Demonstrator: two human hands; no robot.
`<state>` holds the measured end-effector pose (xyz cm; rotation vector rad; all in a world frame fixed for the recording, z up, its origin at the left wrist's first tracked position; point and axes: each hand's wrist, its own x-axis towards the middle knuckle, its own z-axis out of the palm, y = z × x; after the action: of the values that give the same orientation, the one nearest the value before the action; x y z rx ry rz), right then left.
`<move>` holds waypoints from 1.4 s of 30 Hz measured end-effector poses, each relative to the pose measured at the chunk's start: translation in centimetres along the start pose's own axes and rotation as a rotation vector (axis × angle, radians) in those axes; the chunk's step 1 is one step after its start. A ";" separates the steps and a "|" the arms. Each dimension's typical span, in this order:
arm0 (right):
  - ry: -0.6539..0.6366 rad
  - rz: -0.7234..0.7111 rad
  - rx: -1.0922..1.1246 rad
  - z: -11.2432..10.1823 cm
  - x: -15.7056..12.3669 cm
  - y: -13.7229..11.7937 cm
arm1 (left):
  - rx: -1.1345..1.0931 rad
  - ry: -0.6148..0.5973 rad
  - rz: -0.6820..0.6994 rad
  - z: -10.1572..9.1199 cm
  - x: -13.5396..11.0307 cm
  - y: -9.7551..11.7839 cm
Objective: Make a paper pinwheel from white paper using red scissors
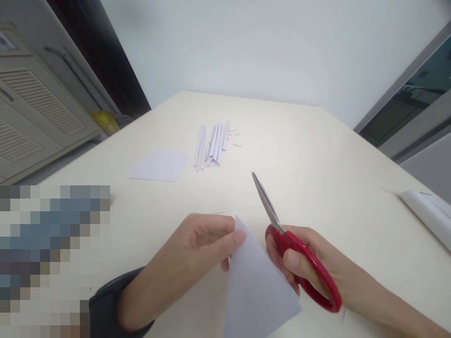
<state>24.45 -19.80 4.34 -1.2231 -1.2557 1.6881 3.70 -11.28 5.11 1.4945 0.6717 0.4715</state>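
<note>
My left hand [207, 246] pinches a sheet of white paper [257, 291] near its top corner, thumb in front and fingers behind. The sheet hangs down toward the bottom edge of the view. In my right hand [303, 258] is a pair of scissors [303, 263] with red handles, its thumb and fingers through the loops. Their metal blades are closed together and point up and to the left, above the sheet and apart from it. My right fingers are close behind the paper's right edge; whether they touch it I cannot tell.
Farther back on the cream table [282, 136] lie several rolled paper tubes [214, 143], with small thin scraps [234, 136] beside them. A flat stack of white paper [160, 165] lies to their left. At the right edge rests a white package [428, 213]. A pixelated patch hides the lower left.
</note>
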 end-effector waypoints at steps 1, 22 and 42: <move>-0.006 0.006 0.016 0.0 0.0 -0.1 | -0.013 -0.007 -0.001 0.0 0.0 -0.1; 0.190 -0.013 0.131 -0.4 0.4 -0.5 | 0.129 -0.075 -0.154 -0.1 0.1 -0.6; 0.311 -0.085 0.161 -0.7 0.3 -1.1 | 0.353 0.073 0.031 -1.1 -0.7 -1.2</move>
<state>25.01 -18.97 5.21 -1.2589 -0.9516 1.4417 2.27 -11.00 4.05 1.8284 0.8212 0.4487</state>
